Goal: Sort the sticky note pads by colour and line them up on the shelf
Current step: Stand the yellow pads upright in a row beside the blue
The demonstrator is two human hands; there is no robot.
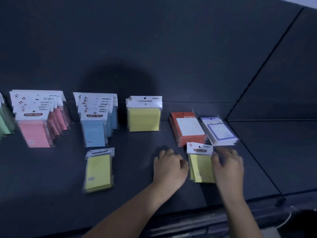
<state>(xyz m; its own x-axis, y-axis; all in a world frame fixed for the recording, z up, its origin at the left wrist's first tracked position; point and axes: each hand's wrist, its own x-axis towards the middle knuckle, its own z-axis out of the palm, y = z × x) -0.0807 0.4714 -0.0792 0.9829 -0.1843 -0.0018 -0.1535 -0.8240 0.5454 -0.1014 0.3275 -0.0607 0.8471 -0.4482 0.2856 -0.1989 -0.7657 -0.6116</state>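
The right hand (228, 169) lies over the right edge of a small stack of yellow sticky note packs (200, 167), fingers curled down onto it near the white header card, apparently to gather the packs as one bundle. The left hand (169, 167) sits just beside the stack's left edge, knuckles up and fingers curled toward it. Blur hides whether its thumb actually presses the packs, so I cannot tell if it grips or only steadies them. Squaring a loose pile from both sides seems the likely reason for this two-sided hold.

The stack lies flat near the front of the dark shelf (171, 83), just in front of the red packs (188, 127) and the purple-bordered packs (219, 131). Along the back, colours already stand in separate groups with their headers up: green packs (5, 122) at the far left, a pink row (34, 131), a blue row (94, 127), then an upright yellow stack (145, 115). The held packs probably belong with that yellow group. Another loose yellow pack (98, 170) lies flat in front of the blue row, not yet filed.
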